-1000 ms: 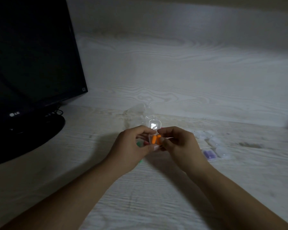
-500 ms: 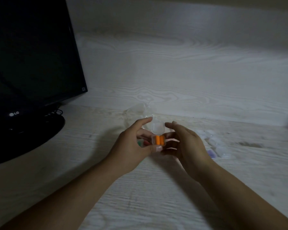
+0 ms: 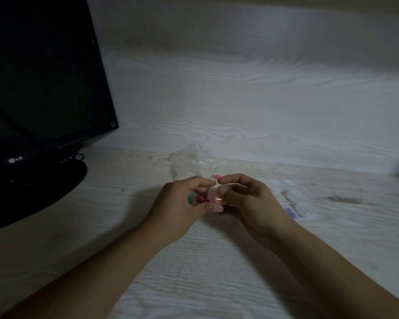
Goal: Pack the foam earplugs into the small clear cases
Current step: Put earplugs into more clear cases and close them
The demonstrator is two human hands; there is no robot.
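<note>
A small clear case point(image 3: 213, 195) sits between my two hands above the desk, its lid down and its contents blurred. My left hand point(image 3: 182, 203) grips it from the left with thumb and fingers. From the right, the curled fingers of my right hand point(image 3: 247, 199) pinch the case. A green earplug point(image 3: 190, 199) and a red one point(image 3: 200, 199) show on the desk behind my left fingers. A pink earplug point(image 3: 217, 175) peeks out just beyond my fingertips.
A crumpled clear plastic bag point(image 3: 190, 163) lies behind my hands. Several small clear cases point(image 3: 295, 196) lie to the right, one with purple earplugs point(image 3: 290, 211). A black monitor point(image 3: 42, 88) on its round base point(image 3: 32, 187) fills the left side. A wood-grain wall panel rises behind the desk.
The case's lid, which stood open showing two orange earplugs, has come down. Both hands have closed in around the case.
</note>
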